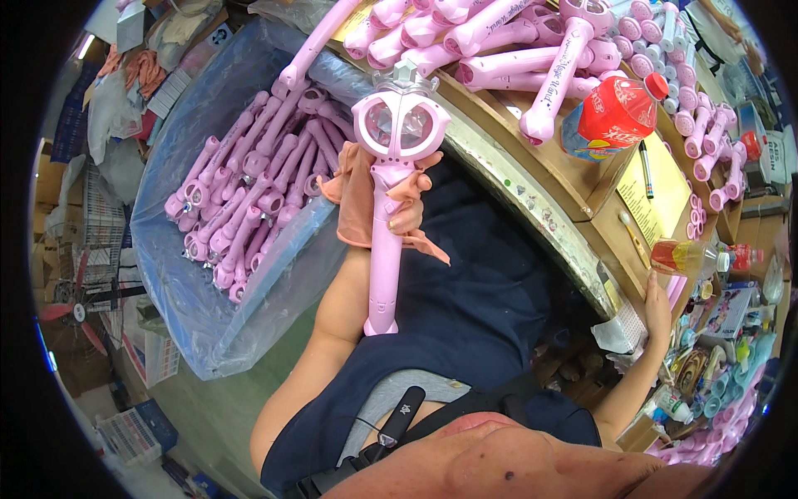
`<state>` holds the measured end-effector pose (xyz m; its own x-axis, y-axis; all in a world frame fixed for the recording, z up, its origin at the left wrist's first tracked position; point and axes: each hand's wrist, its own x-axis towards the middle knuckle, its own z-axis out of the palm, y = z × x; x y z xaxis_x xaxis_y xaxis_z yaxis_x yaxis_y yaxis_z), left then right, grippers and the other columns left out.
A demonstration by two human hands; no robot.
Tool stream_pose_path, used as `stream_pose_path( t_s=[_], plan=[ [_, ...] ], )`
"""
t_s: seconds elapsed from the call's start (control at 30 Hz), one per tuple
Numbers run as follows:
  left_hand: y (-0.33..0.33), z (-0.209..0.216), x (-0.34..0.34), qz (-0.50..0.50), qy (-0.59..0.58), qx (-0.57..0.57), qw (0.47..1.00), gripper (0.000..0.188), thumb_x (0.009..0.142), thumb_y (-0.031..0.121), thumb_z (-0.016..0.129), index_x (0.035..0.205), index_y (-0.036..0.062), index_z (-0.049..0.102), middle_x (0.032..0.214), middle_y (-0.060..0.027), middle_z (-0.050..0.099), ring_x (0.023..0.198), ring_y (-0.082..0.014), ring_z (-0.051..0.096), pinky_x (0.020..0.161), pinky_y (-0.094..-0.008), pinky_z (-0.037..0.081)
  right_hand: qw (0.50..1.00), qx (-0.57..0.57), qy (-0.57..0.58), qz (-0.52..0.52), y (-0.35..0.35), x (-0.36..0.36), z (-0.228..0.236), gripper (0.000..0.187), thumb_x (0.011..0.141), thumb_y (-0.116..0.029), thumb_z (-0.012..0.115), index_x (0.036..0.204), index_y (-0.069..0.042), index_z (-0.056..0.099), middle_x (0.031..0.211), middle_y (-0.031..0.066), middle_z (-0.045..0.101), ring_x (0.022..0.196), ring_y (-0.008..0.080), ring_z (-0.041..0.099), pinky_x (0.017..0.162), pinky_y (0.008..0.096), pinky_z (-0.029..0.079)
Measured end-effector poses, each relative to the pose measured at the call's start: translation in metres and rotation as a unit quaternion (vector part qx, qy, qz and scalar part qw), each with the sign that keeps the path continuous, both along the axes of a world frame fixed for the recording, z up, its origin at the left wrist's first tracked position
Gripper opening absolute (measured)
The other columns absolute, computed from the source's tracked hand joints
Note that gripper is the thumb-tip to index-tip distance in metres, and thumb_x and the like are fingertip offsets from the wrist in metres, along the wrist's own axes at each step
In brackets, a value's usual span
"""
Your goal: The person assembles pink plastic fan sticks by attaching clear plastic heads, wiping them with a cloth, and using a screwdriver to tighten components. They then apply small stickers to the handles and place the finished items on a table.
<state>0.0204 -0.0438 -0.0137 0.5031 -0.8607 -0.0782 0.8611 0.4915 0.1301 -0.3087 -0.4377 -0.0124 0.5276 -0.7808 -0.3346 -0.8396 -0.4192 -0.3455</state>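
Observation:
In front of my body stands a pink toy wand with a clear round head and a silver crown on top. My left hand is wrapped around its upper handle, and a peach-coloured cloth hangs between that hand and the wand. Off to the right, my right hand reaches to the workbench edge, beside a bottle of yellowish drink and some pink strips. Most of its fingers are hidden, so I cannot make out whether it grips anything.
A box lined with a blue plastic bag holds several pink wands at left. More wands lie piled on the bench, near a red-labelled bottle, a yellow sheet, a pen and a toothbrush. A fan stands far left.

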Motion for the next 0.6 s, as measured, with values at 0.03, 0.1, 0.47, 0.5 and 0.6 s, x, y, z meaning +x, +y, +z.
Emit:
stream_pose_path(
  t_s=[0.03, 0.1, 0.47, 0.5, 0.6],
  plan=[
    [0.000, -0.001, 0.000, -0.003, -0.004, 0.008, 1.000, 0.083, 0.088, 0.063, 0.041, 0.124, -0.0112, 0.048, 0.077, -0.0161, 0.065, 0.034, -0.0177, 0.045, 0.033, -0.0246, 0.036, 1.000, -0.004, 0.009, 0.015, -0.002, 0.000, 0.000, 0.051, 0.098, -0.040, 0.038, 0.092, 0.008, 0.056, 0.083, 0.0223, 0.056, 0.081, 0.0343, 0.052, 0.079, 0.0368, 0.042],
    [0.002, -0.004, 0.000, -0.007, -0.012, 0.013, 1.000, 0.084, 0.088, 0.065, 0.040, 0.124, -0.0112, 0.048, 0.077, -0.0162, 0.065, 0.034, -0.0183, 0.045, 0.033, -0.0252, 0.036, 0.999, 0.008, 0.015, 0.034, -0.006, -0.003, 0.001, 0.053, 0.099, -0.041, 0.036, 0.093, 0.008, 0.055, 0.085, 0.0226, 0.057, 0.082, 0.0341, 0.053, 0.079, 0.0368, 0.042],
    [0.003, -0.003, -0.003, -0.003, 0.007, 0.009, 1.000, 0.085, 0.087, 0.066, 0.040, 0.125, -0.0099, 0.048, 0.081, -0.0204, 0.065, 0.039, -0.0234, 0.052, 0.034, -0.0272, 0.042, 0.979, 0.058, -0.178, 0.083, -0.006, -0.056, 0.012, 0.029, 0.079, -0.004, 0.065, 0.107, 0.003, 0.062, 0.099, 0.0062, 0.058, 0.090, 0.0151, 0.055, 0.080, 0.0252, 0.043],
    [0.002, -0.001, -0.004, -0.003, 0.013, 0.013, 1.000, 0.086, 0.087, 0.067, 0.040, 0.124, -0.0100, 0.048, 0.081, -0.0213, 0.065, 0.039, -0.0233, 0.053, 0.034, -0.0273, 0.043, 0.975, 0.045, -0.196, 0.089, -0.006, -0.059, 0.010, 0.028, 0.080, -0.004, 0.064, 0.107, 0.002, 0.063, 0.098, 0.0061, 0.058, 0.088, 0.0147, 0.055, 0.079, 0.0249, 0.043],
    [-0.002, 0.005, -0.008, 0.050, 0.005, 0.077, 0.996, 0.080, 0.089, 0.063, 0.040, 0.118, -0.0107, 0.051, 0.080, -0.0243, 0.064, 0.037, -0.0220, 0.051, 0.033, -0.0270, 0.043, 0.952, 0.031, -0.299, 0.057, 0.002, -0.054, 0.005, 0.024, 0.083, -0.002, 0.061, 0.106, 0.002, 0.063, 0.095, 0.0056, 0.058, 0.085, 0.0138, 0.053, 0.076, 0.0243, 0.042]
  ],
)
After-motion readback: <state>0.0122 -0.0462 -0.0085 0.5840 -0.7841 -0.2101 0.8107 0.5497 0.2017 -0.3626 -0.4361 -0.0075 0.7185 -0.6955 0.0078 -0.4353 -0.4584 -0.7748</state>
